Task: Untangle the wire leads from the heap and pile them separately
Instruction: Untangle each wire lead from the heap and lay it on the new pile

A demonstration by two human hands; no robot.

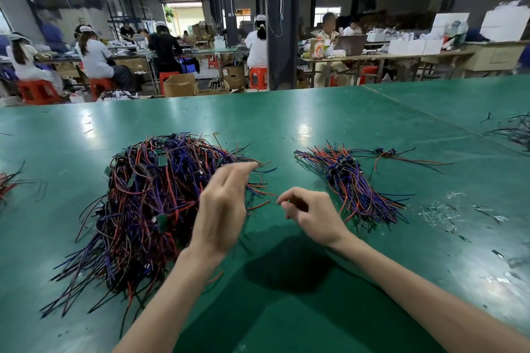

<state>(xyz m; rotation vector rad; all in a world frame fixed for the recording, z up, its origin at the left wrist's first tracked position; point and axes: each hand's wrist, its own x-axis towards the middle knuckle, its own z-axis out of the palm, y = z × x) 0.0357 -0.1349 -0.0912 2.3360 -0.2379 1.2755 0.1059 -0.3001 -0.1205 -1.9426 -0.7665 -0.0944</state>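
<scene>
Head view: mid-sorting; left hand (220, 209) slack over heap (143, 195), right hand (311, 213) with fingers (292, 194) curled, grip unclear; next, tease one lead free.

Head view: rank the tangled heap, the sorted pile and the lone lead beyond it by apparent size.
1. Tangled heap, clearly largest.
2. Sorted pile, much smaller.
3. Lone lead, a few strands.
The lead lies farther from the camera, but the gaps are too wide for that to matter.

The left hand (222, 209), its fingertips blurred, covered the right flank of the heap (143, 203). Right of the heap, curled fingers of the right hand (309, 212) hid whether they held anything. Farther right, the frame edge cut off another wire bundle (513, 133).
</scene>
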